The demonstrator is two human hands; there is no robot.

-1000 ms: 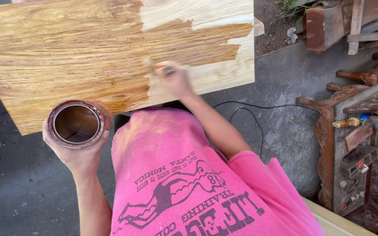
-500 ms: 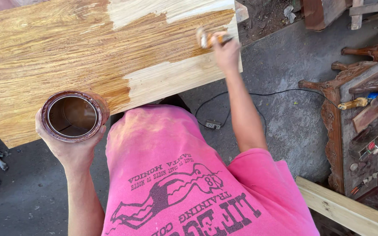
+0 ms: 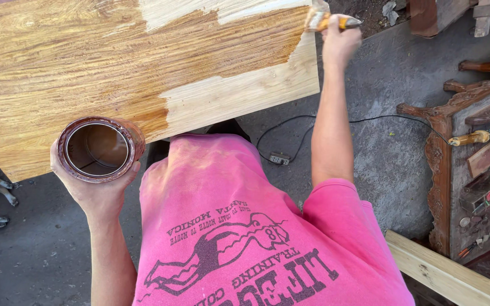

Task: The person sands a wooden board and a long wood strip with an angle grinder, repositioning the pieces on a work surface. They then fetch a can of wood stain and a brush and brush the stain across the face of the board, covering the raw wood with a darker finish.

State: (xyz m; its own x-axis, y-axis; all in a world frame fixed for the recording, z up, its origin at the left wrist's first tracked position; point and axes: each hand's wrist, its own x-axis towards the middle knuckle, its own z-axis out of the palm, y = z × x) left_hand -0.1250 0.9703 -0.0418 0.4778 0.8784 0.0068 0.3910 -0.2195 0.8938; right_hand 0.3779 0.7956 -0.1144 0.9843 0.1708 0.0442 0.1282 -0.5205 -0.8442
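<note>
Two hands: both busy, each closed around something
Left hand point(image 3: 94, 192): lower left of frame, cupped under an open tin can point(image 3: 100, 148) with brown liquid inside, held just below the board edge
Right hand point(image 3: 340, 42): top right, fist closed on a yellow-handled paintbrush point(image 3: 327, 21), bristles at the board's right corner
Wooden board point(image 3: 86, 68): upper left and centre, mostly stained golden brown, pale bare strips along right and lower right
Floor: grey concrete, black cable with socket point(image 3: 279, 158) centre
Right edge: carved wooden furniture point(image 3: 455, 170)

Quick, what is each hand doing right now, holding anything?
Left hand: closed around an open tin can, held upright.
Right hand: closed on a paintbrush at the far corner of the wooden board.
</note>
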